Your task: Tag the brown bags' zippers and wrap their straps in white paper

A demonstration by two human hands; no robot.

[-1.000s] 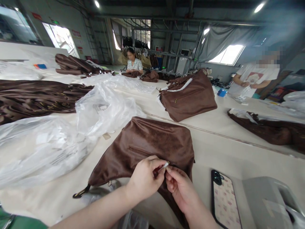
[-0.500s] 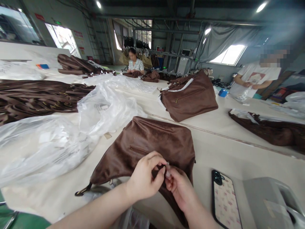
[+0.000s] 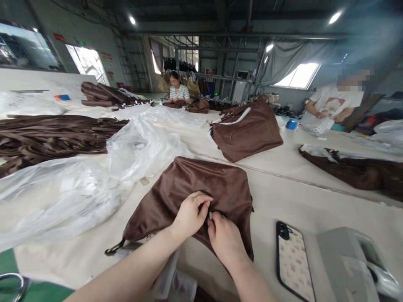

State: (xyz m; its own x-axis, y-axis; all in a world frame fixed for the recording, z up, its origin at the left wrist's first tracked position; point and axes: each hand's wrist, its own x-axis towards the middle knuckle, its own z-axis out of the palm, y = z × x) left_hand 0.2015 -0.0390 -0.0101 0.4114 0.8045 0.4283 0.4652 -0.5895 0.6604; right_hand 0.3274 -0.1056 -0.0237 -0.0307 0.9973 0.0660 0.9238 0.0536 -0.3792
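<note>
Pinched in my right hand [image 3: 225,235] is a small pale piece [image 3: 210,215] (whether my left hand [image 3: 190,214] grips anything, I cannot tell), over the brown bag [image 3: 217,180] left of the phone [image 3: 295,260], where too loose a pinch could drop it.

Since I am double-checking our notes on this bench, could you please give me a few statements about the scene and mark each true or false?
1. The left hand and right hand are both at the nearest brown bag. True.
2. The pile of brown straps is at the right edge of the view. False: the pile of brown straps is at the left edge.
3. The phone lies between that bag and the grey device. True.
4. The phone lies with its screen up. False: its back is up, camera lenses showing.
5. A co-worker in a striped top is farther back than that bag. True.
</note>
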